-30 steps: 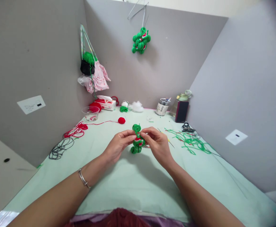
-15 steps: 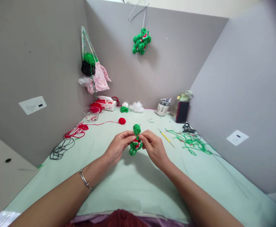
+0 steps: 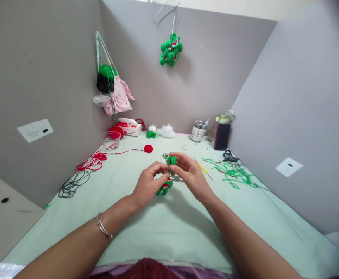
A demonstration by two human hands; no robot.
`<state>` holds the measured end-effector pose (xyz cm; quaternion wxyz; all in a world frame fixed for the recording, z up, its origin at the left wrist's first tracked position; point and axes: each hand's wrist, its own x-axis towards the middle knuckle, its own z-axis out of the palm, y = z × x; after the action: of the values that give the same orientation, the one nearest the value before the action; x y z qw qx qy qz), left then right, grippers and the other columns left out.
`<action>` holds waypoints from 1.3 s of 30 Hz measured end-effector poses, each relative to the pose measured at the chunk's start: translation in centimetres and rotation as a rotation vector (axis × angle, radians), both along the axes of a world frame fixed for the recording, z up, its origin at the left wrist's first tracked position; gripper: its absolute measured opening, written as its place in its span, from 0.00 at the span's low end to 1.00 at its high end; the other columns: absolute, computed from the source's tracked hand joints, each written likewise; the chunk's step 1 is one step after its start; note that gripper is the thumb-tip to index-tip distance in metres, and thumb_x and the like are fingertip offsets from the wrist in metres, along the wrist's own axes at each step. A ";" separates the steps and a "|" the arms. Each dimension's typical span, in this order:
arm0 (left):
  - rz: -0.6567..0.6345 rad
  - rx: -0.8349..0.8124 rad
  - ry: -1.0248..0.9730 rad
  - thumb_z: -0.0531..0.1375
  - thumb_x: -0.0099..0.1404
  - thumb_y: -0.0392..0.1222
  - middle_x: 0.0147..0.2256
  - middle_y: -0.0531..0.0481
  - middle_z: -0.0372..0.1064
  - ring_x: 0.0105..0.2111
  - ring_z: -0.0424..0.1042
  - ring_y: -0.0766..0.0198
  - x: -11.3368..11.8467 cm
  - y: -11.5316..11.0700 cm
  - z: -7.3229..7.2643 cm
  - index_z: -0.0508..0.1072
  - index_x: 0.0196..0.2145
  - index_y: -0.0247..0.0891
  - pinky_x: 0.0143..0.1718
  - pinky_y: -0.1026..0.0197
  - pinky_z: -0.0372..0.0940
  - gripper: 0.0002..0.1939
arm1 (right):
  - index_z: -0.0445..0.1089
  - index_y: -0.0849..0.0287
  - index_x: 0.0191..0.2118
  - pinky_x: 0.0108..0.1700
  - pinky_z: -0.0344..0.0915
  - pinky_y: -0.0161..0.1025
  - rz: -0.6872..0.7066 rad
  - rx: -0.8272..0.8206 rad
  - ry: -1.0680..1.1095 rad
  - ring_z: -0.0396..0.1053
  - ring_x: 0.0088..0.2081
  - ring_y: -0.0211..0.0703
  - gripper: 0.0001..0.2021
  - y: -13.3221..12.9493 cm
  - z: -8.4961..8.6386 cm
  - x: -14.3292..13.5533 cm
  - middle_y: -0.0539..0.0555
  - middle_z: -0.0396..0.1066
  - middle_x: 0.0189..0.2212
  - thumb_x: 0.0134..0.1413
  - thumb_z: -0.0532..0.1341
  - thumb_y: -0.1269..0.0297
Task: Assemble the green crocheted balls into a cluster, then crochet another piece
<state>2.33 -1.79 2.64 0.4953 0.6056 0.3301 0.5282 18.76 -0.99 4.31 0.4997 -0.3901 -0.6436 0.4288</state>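
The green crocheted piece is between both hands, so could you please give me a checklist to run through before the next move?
1. Green crocheted piece steadied by the left hand and right hand: ok, both touch it.
2. Stitching where the fingers pinch: cannot tell, it is covered.
3. Yellow-handled tool lying free of the hands: ok, it is on the cloth beyond the right hand.
4. Red yarn ball clear of the hands: ok, it sits farther back.
5. Green strands laid out neatly: not ok, they cross in a loose heap.
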 end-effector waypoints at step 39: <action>0.161 0.624 0.183 0.58 0.64 0.25 0.39 0.49 0.64 0.41 0.67 0.63 -0.2 -0.6 -1.0 0.69 0.50 0.41 0.46 0.57 0.66 0.19 | 0.67 0.50 0.46 0.44 0.68 0.42 0.267 -0.048 0.323 0.70 0.43 0.43 0.13 -0.4 0.4 0.4 0.53 0.71 0.49 0.56 0.66 0.65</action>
<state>2.15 -2.43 1.61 0.2107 0.7450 0.2425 0.5846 19.16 -1.39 4.70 0.5255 -0.2393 -0.5909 0.5635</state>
